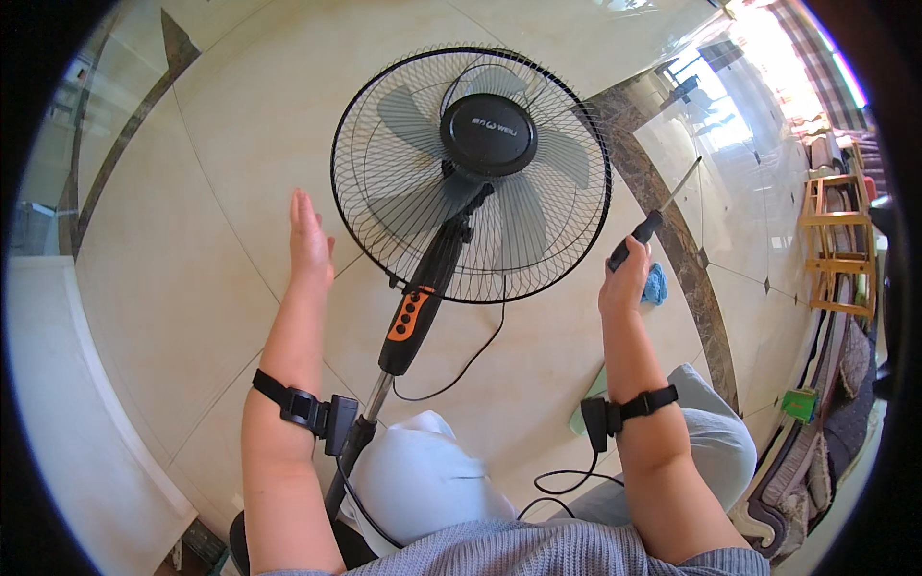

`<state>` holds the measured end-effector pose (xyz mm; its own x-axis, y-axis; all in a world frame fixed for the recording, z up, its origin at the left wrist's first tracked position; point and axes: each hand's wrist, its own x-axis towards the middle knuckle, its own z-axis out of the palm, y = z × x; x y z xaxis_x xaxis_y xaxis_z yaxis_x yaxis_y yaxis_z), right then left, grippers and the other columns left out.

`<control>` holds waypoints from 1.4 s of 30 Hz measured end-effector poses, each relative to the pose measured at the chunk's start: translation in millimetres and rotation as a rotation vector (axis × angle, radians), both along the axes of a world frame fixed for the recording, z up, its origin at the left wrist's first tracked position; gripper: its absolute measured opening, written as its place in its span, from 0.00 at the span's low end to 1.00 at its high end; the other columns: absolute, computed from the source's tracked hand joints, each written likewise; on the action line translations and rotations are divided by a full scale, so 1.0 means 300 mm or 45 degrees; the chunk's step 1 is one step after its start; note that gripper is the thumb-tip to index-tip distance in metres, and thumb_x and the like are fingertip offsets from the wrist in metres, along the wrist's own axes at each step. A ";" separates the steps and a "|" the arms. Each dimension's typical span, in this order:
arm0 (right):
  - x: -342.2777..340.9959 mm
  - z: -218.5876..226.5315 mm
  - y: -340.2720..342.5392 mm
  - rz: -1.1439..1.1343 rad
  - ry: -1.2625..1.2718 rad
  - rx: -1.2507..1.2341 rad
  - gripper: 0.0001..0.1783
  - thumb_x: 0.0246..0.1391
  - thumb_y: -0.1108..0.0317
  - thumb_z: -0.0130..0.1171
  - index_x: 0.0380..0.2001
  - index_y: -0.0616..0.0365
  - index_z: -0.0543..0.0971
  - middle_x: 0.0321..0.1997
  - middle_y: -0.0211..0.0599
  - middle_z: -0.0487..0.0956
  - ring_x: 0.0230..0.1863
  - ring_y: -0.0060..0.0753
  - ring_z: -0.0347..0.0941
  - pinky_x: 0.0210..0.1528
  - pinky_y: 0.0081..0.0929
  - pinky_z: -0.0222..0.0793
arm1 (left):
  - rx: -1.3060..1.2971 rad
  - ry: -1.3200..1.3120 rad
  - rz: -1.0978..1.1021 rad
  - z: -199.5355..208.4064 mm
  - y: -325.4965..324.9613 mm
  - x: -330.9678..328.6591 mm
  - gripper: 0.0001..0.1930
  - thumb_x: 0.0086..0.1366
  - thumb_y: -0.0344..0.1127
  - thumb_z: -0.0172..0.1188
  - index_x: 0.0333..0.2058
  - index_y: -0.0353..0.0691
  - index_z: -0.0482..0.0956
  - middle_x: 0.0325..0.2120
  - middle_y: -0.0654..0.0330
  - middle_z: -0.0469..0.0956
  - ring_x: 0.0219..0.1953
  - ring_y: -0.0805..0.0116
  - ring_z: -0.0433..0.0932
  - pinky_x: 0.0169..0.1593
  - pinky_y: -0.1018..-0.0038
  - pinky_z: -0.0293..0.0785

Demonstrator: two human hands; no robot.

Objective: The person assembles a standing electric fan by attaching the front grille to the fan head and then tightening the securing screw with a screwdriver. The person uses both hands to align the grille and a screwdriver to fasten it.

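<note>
A standing fan (488,134) with a round black wire cage and grey blades tilts up in front of me. Below the cage, its black neck carries an orange control panel (410,315) with black buttons, and a metal pole runs down beside my leg. To the left of the cage and apart from it, my left hand (309,242) is raised, empty, with its fingers stretched out. On the other side, my right hand (626,276) is wrapped round the dark handle of a screwdriver (651,225). Its metal shaft points up and away to the right, clear of the cage.
A blue cloth (655,285) lies on the tiled floor by my right hand. The fan's black cord (466,370) loops below the cage. At the right are a wooden chair (836,219), a green box (798,404) and a sofa; a white surface (86,413) stands left.
</note>
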<state>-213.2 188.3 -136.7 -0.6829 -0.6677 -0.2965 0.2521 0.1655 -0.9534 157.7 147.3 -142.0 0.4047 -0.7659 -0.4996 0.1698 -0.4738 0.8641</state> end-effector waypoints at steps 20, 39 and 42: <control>0.012 -0.057 -0.100 0.010 -0.478 -0.086 0.15 0.49 0.57 0.49 0.38 0.51 0.70 0.34 0.25 0.69 0.35 0.21 0.62 0.36 0.25 0.59 | -0.158 -0.108 -0.217 -0.063 0.034 -0.096 0.39 0.60 0.50 0.51 0.61 0.40 0.42 0.57 0.58 0.55 0.54 0.68 0.58 0.52 0.73 0.57; 0.104 0.104 -0.031 0.207 0.374 -0.438 0.10 0.50 0.72 0.49 0.38 0.58 0.68 0.29 0.25 0.67 0.30 0.16 0.60 0.33 0.14 0.57 | -0.324 -0.126 -0.159 0.042 0.106 -0.029 0.28 0.62 0.48 0.48 0.57 0.43 0.56 0.55 0.60 0.59 0.56 0.67 0.58 0.53 0.70 0.57; 0.242 0.167 0.058 0.779 0.054 -0.499 0.12 0.48 0.75 0.50 0.39 0.59 0.68 0.30 0.26 0.68 0.28 0.17 0.62 0.30 0.15 0.60 | -0.366 -0.022 -0.377 0.129 0.148 0.029 0.20 0.64 0.44 0.46 0.53 0.44 0.63 0.51 0.60 0.65 0.51 0.68 0.64 0.50 0.73 0.60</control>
